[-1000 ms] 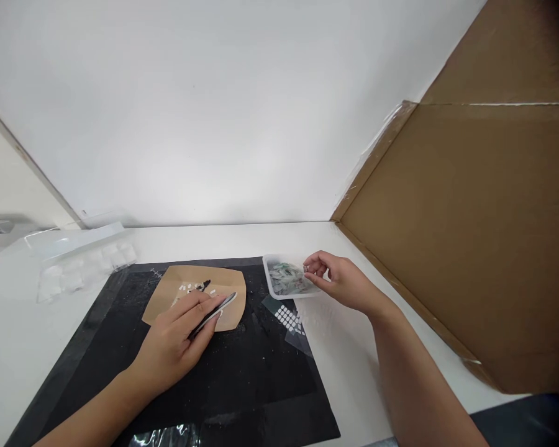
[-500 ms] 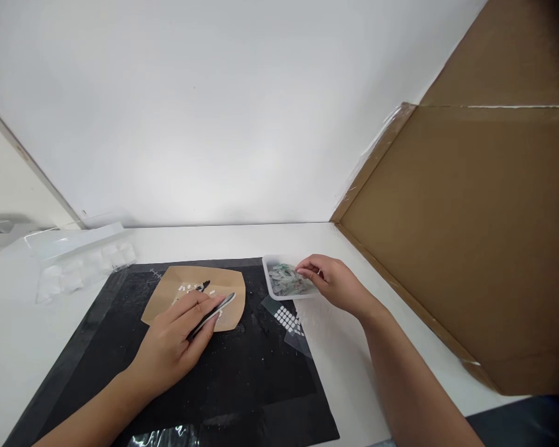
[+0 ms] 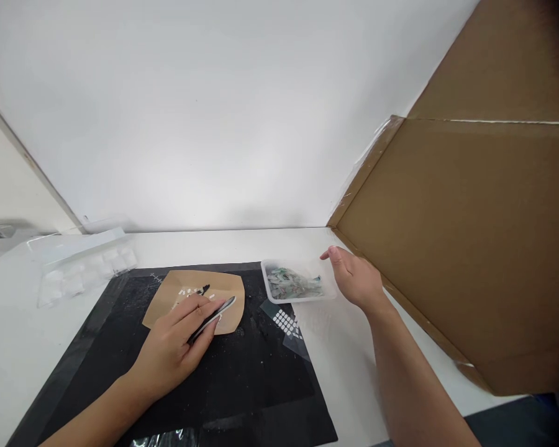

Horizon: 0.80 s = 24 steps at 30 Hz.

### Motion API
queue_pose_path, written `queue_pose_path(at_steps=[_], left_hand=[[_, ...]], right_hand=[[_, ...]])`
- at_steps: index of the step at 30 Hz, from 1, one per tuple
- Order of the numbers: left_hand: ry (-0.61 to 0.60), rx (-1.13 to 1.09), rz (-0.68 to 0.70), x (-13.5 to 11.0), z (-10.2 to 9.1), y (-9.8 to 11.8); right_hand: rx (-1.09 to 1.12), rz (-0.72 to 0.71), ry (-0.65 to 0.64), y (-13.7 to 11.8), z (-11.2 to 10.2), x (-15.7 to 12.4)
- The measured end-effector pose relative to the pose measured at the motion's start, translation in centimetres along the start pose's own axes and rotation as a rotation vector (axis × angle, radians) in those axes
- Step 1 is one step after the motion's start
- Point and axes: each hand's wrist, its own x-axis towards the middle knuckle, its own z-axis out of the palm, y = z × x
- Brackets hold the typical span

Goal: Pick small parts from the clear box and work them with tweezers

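My left hand [image 3: 179, 335] is closed around slim black and silver tweezers [image 3: 212, 318], pointing up and to the right. It rests over a tan paper sheet [image 3: 233, 285] with small white pieces [image 3: 184, 292] and a black scrap [image 3: 205, 289] on it. At the right end of a translucent plastic tub [image 3: 266, 282], my right hand [image 3: 358, 279] is raised with thumb and a finger apart; nothing shows in it, and its other fingers are hidden. Thin greenish clear strips [image 3: 291, 282] lie in the tub.
A black mat [image 3: 256, 397] lies under the sheet on the white table [image 3: 345, 347]. A clear sheet of white stickers [image 3: 286, 321] sits at its right edge. Clear plastic packaging [image 3: 86, 270] is at far left. A cardboard panel [image 3: 456, 236] stands on the right.
My right hand has come out of the tub and moved right, with its fingers parting. More of the strips show now. The left hand keeps its grip on the tweezers, nearly still.
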Motion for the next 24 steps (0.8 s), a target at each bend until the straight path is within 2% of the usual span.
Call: queue_pose_path(at_steps=[5,12,18,24], left_hand=[[0.004,0.021,0.007,0.0,0.0,0.0],[-0.005,0.017,0.003,-0.1,0.1,-0.1],[-0.018,0.006,-0.006,-0.1,0.2,-0.2],[-0.010,0.005,-0.005,-0.1,0.0,-0.1]], right_hand=[[0.041,-0.154,-0.174,0.9,-0.2,0.1],[0.114,-0.253,-0.336,-0.5,1.4,-0.5],[0.181,-0.268,-0.365,-1.3,2.7,-0.4],[0.199,-0.290,-0.360,-1.3,2.4,-0.2]])
